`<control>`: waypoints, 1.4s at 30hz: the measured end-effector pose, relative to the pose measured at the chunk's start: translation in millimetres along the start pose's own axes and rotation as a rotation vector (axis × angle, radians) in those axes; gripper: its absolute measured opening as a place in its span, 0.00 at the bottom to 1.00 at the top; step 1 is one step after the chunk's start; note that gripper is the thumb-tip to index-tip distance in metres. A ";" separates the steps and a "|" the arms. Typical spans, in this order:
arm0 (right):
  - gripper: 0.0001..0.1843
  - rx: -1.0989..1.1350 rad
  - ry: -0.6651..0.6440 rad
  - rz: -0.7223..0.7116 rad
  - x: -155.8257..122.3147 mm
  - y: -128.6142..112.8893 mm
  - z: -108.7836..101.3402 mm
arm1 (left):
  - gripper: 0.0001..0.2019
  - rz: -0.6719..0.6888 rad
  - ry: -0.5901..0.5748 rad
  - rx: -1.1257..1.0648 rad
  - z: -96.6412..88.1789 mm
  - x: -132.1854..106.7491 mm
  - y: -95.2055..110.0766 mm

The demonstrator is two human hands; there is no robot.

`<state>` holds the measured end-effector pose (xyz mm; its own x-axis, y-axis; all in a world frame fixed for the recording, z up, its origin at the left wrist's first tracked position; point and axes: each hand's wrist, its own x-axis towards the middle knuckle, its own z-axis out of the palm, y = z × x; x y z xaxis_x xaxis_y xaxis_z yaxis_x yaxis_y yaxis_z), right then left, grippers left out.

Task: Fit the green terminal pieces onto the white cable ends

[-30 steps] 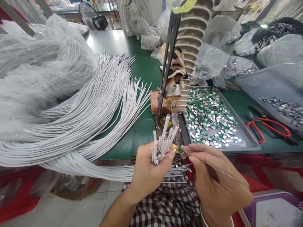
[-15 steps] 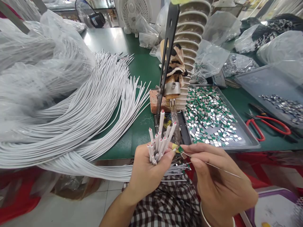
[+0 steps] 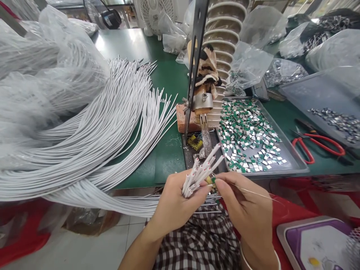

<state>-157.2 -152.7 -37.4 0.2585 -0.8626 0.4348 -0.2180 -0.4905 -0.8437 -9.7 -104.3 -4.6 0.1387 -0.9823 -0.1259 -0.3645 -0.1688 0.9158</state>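
Note:
My left hand (image 3: 178, 198) is closed round a bundle of white cables (image 3: 201, 168), whose cut ends with reddish cores stick up above the thumb. Just right of the left thumb, my right hand (image 3: 244, 206) pinches a small green circuit board (image 3: 213, 180) against the cable end at the left fingertips. A thin length of solder wire (image 3: 253, 193) runs through the right hand and trails off to the right. Right above the hands hangs a soldering iron (image 3: 206, 137), clamped upright with its tip downward. Whether board and cable are joined is too small to tell.
White cables (image 3: 92, 150) cover the table's left side. A metal tray (image 3: 298, 167) of small green boards stands right of the iron, with red-handled pliers (image 3: 323, 144) beyond. Behind the iron are a brick (image 3: 185, 119) and a ribbed hose (image 3: 223, 37).
The cable bundle has tilted to the right and its ends sit lower. My right hand has turned, its fingers now closer round the board. The camera view has shifted slightly.

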 end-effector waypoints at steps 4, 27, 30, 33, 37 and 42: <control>0.06 0.130 -0.041 0.051 -0.6 0.6 0.2 | 0.10 0.011 0.022 -0.071 1.0 -0.2 3.5; 0.14 -0.049 0.250 -0.299 0.9 -11.7 3.5 | 0.09 0.100 0.101 -0.312 -2.7 9.0 14.9; 0.14 -0.021 0.240 -0.283 -0.4 -10.3 2.7 | 0.10 0.081 0.088 -0.289 -4.2 7.0 13.4; 0.13 0.045 0.226 -0.240 -0.9 -6.9 2.7 | 0.11 0.078 0.060 -0.250 -6.3 6.5 12.7; 0.15 0.074 0.234 -0.229 -1.0 -4.2 3.4 | 0.09 0.066 0.083 -0.223 -6.3 8.5 13.1; 0.18 0.004 0.167 -0.035 -2.8 -5.5 3.3 | 0.09 0.050 0.079 -0.146 -2.5 3.9 11.6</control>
<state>-153.6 -147.2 -35.1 0.1061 -0.8539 0.5095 -0.2082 -0.5201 -0.8284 -11.1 -109.9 6.4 0.1979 -0.9787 -0.0539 -0.2361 -0.1010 0.9665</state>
